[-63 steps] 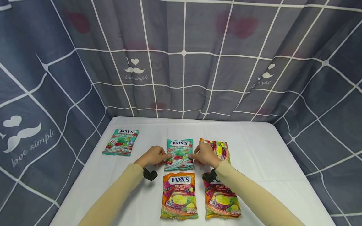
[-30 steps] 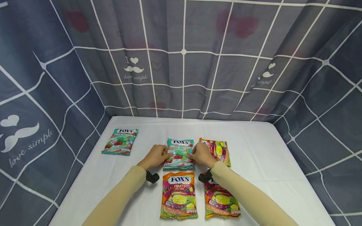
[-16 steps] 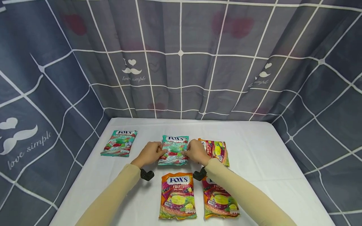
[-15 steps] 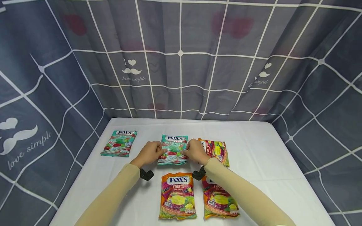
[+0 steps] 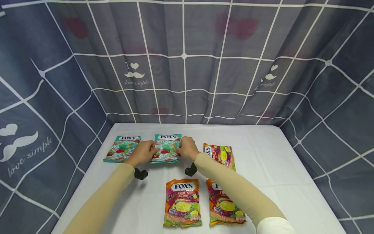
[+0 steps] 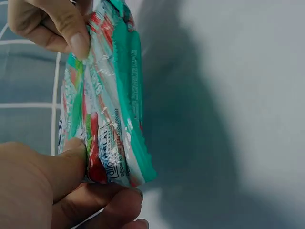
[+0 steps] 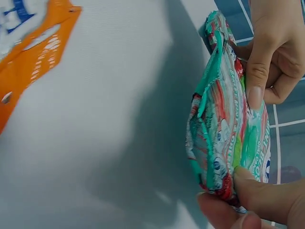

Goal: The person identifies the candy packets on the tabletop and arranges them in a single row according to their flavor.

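Mint candy bag [image 5: 166, 149]: held between both hands, just above the white tabletop [image 5: 277, 162]
Left hand [image 5: 142, 152]: pinches bag's left side, thumb on front
Right hand [image 5: 188, 148]: pinches right side, thumb on front
Second mint bag [image 5: 120, 149]: lies just left, partly behind left hand
Fruit candy bags [image 5: 182, 204]: three, lying flat; right sleeve [image 5: 236, 187] partly covers two

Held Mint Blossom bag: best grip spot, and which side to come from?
I'd pinch the Mint Blossom bag at its two side edges, one hand from each side, thumbs on the printed front, fingers underneath. The left hand and right hand hold it that way. It's soft and pillow-shaped, bulging mid-body, so the narrower edges likely give a surer pinch.
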The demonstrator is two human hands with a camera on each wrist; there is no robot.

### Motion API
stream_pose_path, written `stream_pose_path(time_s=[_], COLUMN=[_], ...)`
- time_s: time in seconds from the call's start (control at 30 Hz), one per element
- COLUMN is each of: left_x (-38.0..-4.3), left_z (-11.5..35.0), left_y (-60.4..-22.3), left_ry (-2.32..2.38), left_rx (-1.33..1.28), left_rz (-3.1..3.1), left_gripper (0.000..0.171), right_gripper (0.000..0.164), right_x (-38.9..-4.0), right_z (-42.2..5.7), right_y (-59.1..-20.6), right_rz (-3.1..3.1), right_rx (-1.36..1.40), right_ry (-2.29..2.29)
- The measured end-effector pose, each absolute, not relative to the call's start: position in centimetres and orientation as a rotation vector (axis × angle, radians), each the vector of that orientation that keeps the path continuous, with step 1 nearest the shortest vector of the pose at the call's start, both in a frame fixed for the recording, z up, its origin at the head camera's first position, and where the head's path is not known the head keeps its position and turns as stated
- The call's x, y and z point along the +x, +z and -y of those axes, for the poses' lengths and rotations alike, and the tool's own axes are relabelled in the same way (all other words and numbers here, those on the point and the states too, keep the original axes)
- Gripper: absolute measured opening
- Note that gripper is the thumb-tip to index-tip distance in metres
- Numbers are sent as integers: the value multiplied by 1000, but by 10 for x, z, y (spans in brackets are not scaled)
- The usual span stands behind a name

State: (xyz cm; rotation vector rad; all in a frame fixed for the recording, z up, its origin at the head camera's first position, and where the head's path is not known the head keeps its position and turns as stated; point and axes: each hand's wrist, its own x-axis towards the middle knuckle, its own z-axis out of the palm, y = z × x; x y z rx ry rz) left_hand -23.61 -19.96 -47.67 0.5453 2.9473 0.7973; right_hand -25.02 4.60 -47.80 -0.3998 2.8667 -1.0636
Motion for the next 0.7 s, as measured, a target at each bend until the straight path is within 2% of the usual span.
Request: stream_pose_path(time_s=[0.07,0.17,0.23,0.3,0.4,0.7], left_x=[-239,-243,-246,-247,-249,-249], left_z=[206,214,220,225,231,242], left_y=[-478,-481,-483,-485,-485,-488], left_ry=[774,750,728,706,675,627], left_rx=[519,474,455,433,403,268], left_rz=[-2945,-2963,-2985,-3008,-3021,-3030], left_gripper=[37,35,33,32,29,22], right_gripper=[57,57,55,52,48,45], right_x=[-257,-280,-284,-285,-268,-262], right_z=[-38,-25,-17,-9,1,20], right_y=[-484,-522,-525,-524,-492,-492], right_rz=[-2856,-2915,-2900,-2889,-2818,-2858], right_rx=[-407,-437,-413,-389,-298,-278], right_ry=[-1081,-1078,-1076,-1075,-1075,-1019])
